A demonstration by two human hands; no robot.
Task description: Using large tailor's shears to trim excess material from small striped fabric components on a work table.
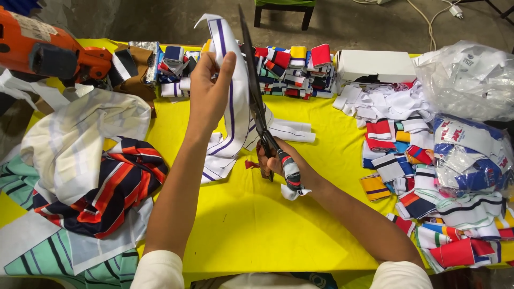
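Note:
My left hand holds up a white knit strip with purple stripes, its lower end trailing onto the yellow table. My right hand grips large black scissors by cloth-wrapped handles. The long blades point up and away, right beside the raised strip's edge. Whether the blades bite into the strip, I cannot tell.
Striped fabric pieces are heaped at the left, under an orange power tool. Folded colourful knit trims line the far edge next to a white box. More trims and clear plastic bags crowd the right side.

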